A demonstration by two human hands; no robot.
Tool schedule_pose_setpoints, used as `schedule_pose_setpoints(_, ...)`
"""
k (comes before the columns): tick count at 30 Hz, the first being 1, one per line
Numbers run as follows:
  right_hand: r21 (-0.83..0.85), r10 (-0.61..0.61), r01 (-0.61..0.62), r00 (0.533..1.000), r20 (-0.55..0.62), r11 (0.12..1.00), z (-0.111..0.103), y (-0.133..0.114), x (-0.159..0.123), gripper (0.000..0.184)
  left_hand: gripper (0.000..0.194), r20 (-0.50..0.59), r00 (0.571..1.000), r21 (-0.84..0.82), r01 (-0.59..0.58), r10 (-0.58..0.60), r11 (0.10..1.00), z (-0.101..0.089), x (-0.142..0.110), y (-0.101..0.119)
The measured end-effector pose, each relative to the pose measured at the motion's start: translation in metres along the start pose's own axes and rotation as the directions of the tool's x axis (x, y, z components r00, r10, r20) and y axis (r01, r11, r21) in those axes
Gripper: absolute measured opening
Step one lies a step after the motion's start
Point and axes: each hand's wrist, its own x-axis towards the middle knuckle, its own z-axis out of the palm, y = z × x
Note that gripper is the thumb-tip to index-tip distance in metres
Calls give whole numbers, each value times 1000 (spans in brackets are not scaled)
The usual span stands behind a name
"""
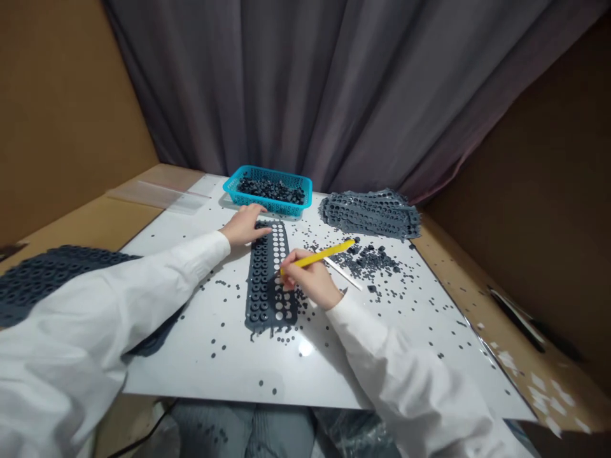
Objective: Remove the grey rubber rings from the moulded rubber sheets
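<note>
A dark grey rubber strip [260, 286] lies lengthwise on the white board in front of me. Its left side carries rows of ring-shaped parts, while the right side has open round holes with white showing through. My left hand [244, 225] rests on the strip's far end, thumb and fingers spread. Pinched in my right hand [312, 277] is a yellow pen-shaped tool [329, 253], its lower end over the holes and its other end pointing up to the right. The tool's working tip is hidden by my fingers.
A blue basket [267, 205] of small dark pieces stands at the back. Grey perforated strips are stacked [370, 215] behind right; more sheets [52, 273] lie left. Loose dark discs [372, 262] and a white stick [344, 273] are on the white board [191, 362].
</note>
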Motion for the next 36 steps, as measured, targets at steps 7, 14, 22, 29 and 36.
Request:
schedule_pose_setpoints(7, -109, 107, -108, 994, -18, 988, 11, 43, -43, 5, 5, 470, 820, -30, -354, 326, 935, -11, -88, 62)
schedule_pose_setpoints(14, -248, 40, -30, 999, 34, 968, 13, 41, -42, 6, 9, 554, 805, 76, -306, 215, 949, -3, -126, 73)
schedule_pose_setpoints(22, -445, -114, 126, 992, 55, 887, 16, 38, -42, 14, 10, 585, 771, 215, -448, 253, 868, 2, -123, 78)
schedule_pose_setpoints(29, -454, -100, 116, 993, 58, 883, 15, 37, -42, 14, 15, 638, 674, 394, -701, 372, 594, 14, -133, 85)
schedule_pose_setpoints(36, -468, -108, 132, 991, 79, 874, 14, 34, -43, 16, 28, 549, 690, 371, -707, 471, 602, 18, -133, 71)
